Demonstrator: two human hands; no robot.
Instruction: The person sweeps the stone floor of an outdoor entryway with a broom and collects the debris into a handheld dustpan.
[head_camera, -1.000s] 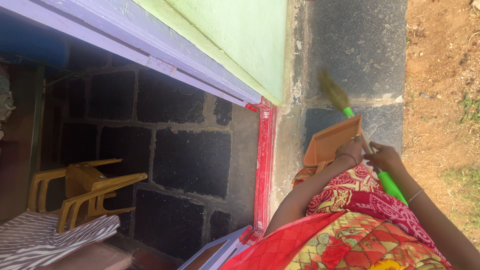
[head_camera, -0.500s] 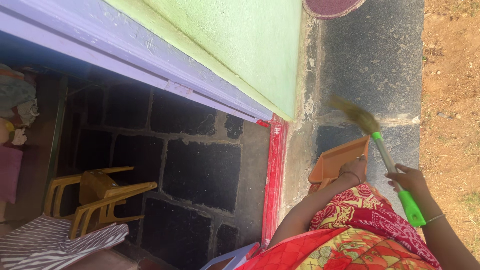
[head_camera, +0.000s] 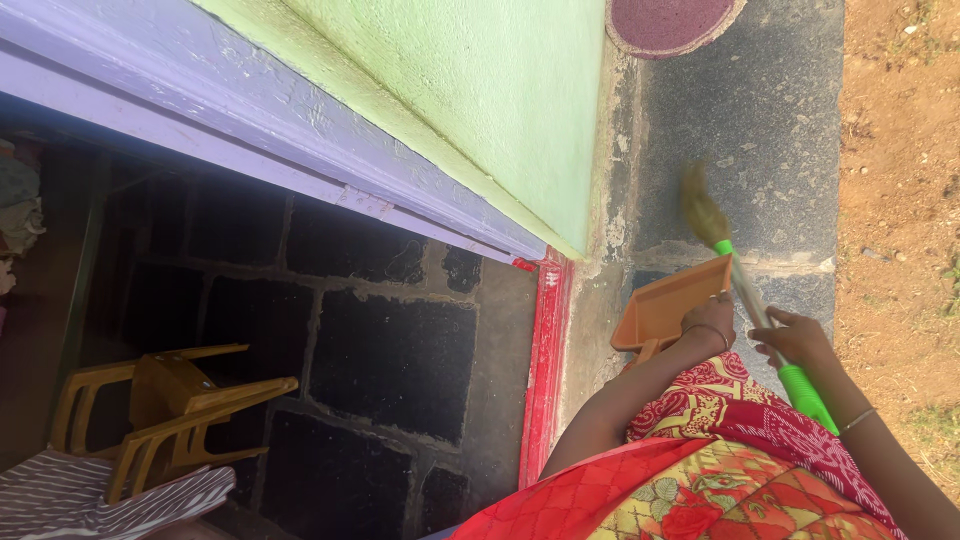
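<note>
1. Seen from above, at the right of the frame, the left hand (head_camera: 708, 322) grips the near edge of an orange dustpan (head_camera: 672, 302), fingers curled shut around it.
2. The right hand (head_camera: 797, 340) is closed around a broom (head_camera: 755, 310) with a green handle.
3. The broom's long axis runs from lower right up to its straw bristles (head_camera: 703, 210), which lie beyond the dustpan's far, open edge on the dark stone step (head_camera: 760, 120).
4. A red doorsill (head_camera: 545, 370) lies left of the dustpan.
</note>
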